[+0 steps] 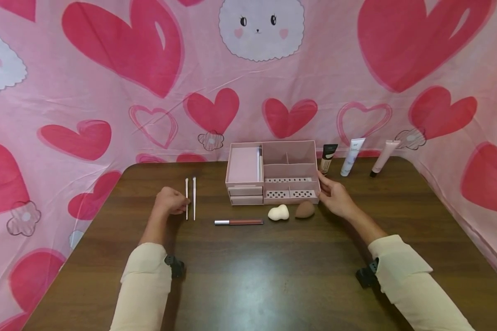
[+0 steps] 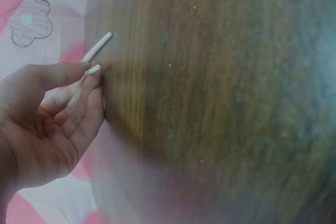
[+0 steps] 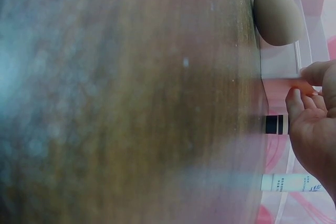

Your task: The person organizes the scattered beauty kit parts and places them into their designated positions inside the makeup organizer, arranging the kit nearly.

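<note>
I see both my arms stretched forward in cream sleeves, each with a dark strap at the wrist. My left hand (image 1: 170,201) lies out to the left, knuckles up, its fingers (image 2: 84,95) curled in toward the palm with the thumb laid over them, pinching something thin and white at the tips. My right hand (image 1: 334,195) reaches further ahead on the right, palm turned inward, fingers (image 3: 295,106) bent and the thumb raised, the fingertips pressed against a pale edge.

Even, soft light from above; the head view is sharp, bowed at its edges; both wrist views are blurred, hazy.
</note>
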The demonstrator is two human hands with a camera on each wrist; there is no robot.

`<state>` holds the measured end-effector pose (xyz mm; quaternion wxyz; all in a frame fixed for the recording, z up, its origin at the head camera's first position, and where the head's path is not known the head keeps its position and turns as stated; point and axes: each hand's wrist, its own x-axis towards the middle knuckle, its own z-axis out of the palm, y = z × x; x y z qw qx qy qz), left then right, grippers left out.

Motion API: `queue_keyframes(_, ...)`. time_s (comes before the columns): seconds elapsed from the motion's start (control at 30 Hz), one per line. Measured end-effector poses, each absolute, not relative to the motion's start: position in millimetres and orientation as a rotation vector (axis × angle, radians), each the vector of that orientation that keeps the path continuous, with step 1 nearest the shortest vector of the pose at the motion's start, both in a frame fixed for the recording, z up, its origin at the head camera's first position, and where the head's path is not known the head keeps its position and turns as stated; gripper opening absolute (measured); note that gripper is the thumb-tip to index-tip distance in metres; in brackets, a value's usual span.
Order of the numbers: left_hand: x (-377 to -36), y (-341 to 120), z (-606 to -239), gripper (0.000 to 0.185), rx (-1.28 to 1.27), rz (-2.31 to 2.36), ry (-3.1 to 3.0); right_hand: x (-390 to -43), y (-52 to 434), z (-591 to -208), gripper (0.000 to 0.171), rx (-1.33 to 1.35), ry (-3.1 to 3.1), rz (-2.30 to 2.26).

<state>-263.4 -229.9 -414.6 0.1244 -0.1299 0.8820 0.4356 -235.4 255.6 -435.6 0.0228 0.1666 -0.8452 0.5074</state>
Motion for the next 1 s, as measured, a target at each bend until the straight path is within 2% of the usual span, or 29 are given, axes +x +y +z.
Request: queue_keyframes(1.0,-265,-177,-353,0.031,-0.177,1.465,2.574,-234,255,-435,0.064,0.515,-2.612,1.566)
